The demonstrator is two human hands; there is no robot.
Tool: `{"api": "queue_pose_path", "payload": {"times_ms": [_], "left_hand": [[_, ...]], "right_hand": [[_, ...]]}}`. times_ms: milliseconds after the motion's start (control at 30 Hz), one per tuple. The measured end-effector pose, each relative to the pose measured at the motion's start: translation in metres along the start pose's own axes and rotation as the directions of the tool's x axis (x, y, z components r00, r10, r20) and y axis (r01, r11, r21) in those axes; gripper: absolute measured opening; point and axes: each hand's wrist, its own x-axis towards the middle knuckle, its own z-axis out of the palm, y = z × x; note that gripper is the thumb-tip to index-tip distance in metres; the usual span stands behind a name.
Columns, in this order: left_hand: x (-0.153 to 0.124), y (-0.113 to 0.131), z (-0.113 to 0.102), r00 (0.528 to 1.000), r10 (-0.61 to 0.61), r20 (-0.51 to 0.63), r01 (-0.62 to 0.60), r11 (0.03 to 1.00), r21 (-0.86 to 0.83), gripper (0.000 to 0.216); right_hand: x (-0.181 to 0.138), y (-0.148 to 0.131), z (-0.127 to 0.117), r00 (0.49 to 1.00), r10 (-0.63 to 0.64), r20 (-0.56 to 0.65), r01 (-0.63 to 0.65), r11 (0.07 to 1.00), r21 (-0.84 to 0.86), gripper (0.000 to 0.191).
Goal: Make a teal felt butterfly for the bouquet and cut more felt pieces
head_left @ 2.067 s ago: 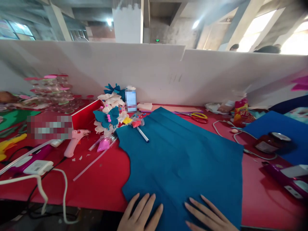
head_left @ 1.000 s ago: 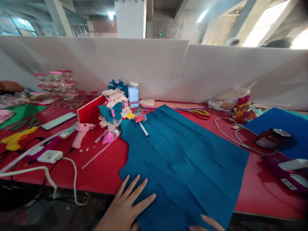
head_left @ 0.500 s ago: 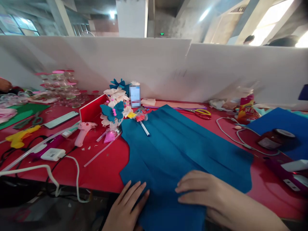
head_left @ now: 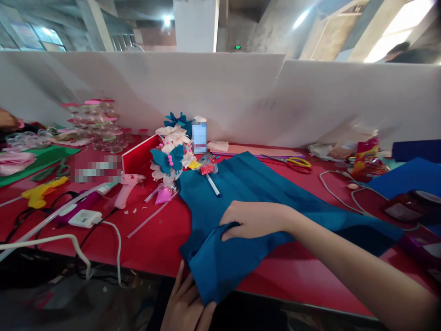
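Observation:
A large blue felt sheet (head_left: 220, 197) lies across the table, its near part lifted and folded over. My right hand (head_left: 253, 218) is closed on a bunched fold of the felt, with thumb and fingers pinching it. Below and left of that, at the table's front edge, my left hand (head_left: 189, 301) has its fingers stretched and spread. It touches the folded corner, and the cloth hides some of its fingertips. A white marker with a dark cap (head_left: 213, 185) rests on the felt beside a small bag of red pieces (head_left: 207, 169).
Flower and butterfly decorations (head_left: 168, 158) stand beyond the felt, near a phone (head_left: 199, 138). Left are a pink glue gun (head_left: 126, 191), a yellow glue gun (head_left: 43, 192) and cables. Yellow-handled scissors (head_left: 299, 164) and a jar (head_left: 406, 205) are to the right.
My right hand has gone from lying on the felt to gripping it, lifting the near part up and leftward into a fold. My left hand has moved slightly down and right.

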Motion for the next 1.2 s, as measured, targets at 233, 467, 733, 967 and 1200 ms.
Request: {"api": "queue_pose_path", "payload": {"times_ms": [233, 467, 733, 967, 1200], "left_hand": [[-0.007, -0.003, 0.016, 0.985, 0.142, -0.096, -0.134, 0.987, 0.085, 0.019], [-0.020, 0.000, 0.035, 0.984, 0.059, -0.169, -0.046, 0.996, 0.079, 0.026], [0.001, 0.002, -0.006, 0.993, 0.119, -0.009, -0.114, 0.968, 0.222, 0.023], [-0.005, 0.001, 0.007, 0.978, 0.149, -0.143, -0.118, 0.971, 0.209, 0.026], [0.002, 0.002, -0.002, 0.977, 0.158, -0.143, -0.127, 0.971, 0.201, 0.020]], "right_hand": [[0.023, 0.017, 0.014, 0.999, 0.047, -0.024, -0.049, 0.995, -0.087, 0.016], [0.011, 0.000, 0.017, 0.993, 0.033, -0.115, -0.029, 0.999, 0.034, 0.006], [-0.020, -0.035, 0.022, 0.980, 0.027, -0.197, -0.029, 1.000, -0.010, 0.015], [-0.022, -0.039, 0.026, 0.970, 0.018, -0.241, -0.035, 0.997, -0.067, 0.019], [-0.021, -0.039, 0.026, 0.964, 0.004, -0.267, -0.022, 0.998, -0.065, 0.018]]}}
